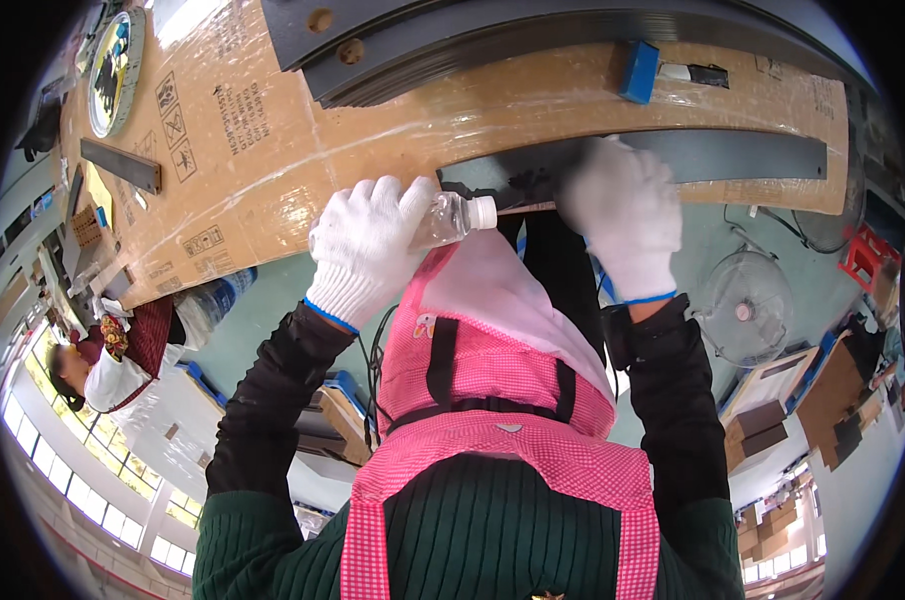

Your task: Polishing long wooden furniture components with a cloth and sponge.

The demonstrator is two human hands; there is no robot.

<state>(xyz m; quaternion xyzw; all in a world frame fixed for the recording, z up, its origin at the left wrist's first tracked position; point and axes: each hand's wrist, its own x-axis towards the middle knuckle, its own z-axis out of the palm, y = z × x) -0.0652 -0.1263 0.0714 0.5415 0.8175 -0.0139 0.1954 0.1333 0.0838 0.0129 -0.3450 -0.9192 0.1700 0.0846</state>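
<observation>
My left hand, in a white knit glove, is closed around a clear plastic bottle. The bottle lies tilted, its white cap pointing right over the table's near edge. My right hand, gloved the same way, is over a long dark grey panel along that edge. Motion blurs its fingers, so whether they hold anything is unclear. Left of it, the panel's surface shows a darker, uneven patch; I cannot tell whether it is wet or a cloth.
Cardboard covers the table. Dark panels are stacked at the back, near a blue block. A short dark strip and a round tray are at left. A fan stands right; another person is at left.
</observation>
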